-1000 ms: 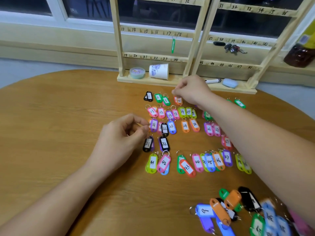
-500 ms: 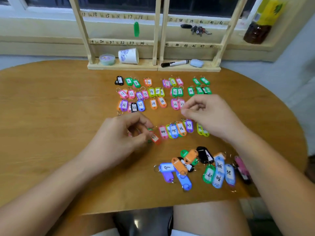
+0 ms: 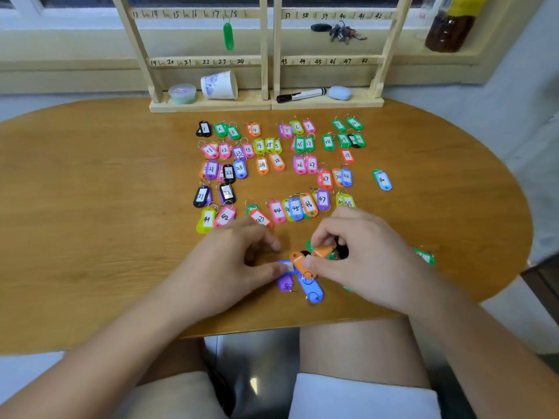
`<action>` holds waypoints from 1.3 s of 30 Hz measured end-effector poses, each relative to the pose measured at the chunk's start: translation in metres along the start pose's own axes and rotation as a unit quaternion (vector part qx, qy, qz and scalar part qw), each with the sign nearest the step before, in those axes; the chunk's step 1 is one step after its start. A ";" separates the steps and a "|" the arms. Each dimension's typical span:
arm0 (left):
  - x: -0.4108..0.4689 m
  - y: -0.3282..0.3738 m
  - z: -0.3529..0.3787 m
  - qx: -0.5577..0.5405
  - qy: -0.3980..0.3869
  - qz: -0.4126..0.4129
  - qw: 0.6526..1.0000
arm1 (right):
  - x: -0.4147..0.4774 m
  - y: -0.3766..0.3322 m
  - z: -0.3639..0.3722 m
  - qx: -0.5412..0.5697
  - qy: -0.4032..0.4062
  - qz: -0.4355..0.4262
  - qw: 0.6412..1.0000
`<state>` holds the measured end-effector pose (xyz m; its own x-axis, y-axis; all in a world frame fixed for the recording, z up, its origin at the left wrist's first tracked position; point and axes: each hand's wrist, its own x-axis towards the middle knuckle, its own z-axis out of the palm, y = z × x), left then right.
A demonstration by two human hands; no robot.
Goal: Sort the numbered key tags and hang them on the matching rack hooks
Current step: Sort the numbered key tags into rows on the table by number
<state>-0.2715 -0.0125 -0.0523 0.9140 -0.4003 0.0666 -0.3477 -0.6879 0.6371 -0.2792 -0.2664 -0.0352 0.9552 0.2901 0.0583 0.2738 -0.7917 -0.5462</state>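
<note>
Tags (image 3: 262, 165) numbered 1 to 48 lie mid-desk (image 3: 90, 192); near the front edge the left hand (image 3: 230, 261) pinches a blue tag (image 3: 286, 265), the right hand (image 3: 360, 258) grips an orange tag (image 3: 323, 251).

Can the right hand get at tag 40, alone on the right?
Probably yes: tag 40 lies alone on bare table ahead of the right hand, nothing over it; that hand must drop the orange tag it pinches.

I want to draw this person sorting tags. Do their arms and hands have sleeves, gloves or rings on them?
No. Both arms are bare, with no sleeves in view. The left hand and right hand show no gloves, rings, watch or bracelet.
</note>
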 end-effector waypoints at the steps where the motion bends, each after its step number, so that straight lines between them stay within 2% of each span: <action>1: 0.000 0.001 0.002 0.008 -0.003 0.001 1.000 | -0.002 -0.002 0.005 -0.009 -0.002 -0.005 1.000; 9: 0.004 0.005 0.003 0.025 -0.026 -0.011 0.999 | -0.003 -0.012 0.020 -0.038 -0.004 0.014 0.999; 17: 0.005 0.006 -0.001 -0.039 -0.010 -0.038 0.998 | -0.001 -0.009 0.016 0.005 0.065 -0.051 0.997; 23: 0.006 0.012 -0.018 -0.192 -0.020 -0.028 0.981 | 0.001 -0.012 0.006 0.103 0.108 -0.055 0.987; 29: 0.005 0.019 -0.022 -0.394 -0.022 -0.079 0.915 | 0.001 -0.015 -0.001 0.237 0.081 -0.025 0.968; 34: 0.009 0.020 -0.023 -0.404 -0.010 -0.086 0.911 | -0.002 -0.017 -0.009 0.331 0.051 -0.028 0.942; 39: 0.014 0.023 -0.024 -0.408 0.016 -0.093 0.908 | 0.000 -0.019 -0.005 0.360 0.078 -0.024 0.929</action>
<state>-0.2614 -0.0197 -0.0180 0.9514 -0.2957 -0.0859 0.0715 -0.0591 0.9957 -0.2837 -0.2538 -0.0204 0.9641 0.1892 0.1862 0.2234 -0.1992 -0.9542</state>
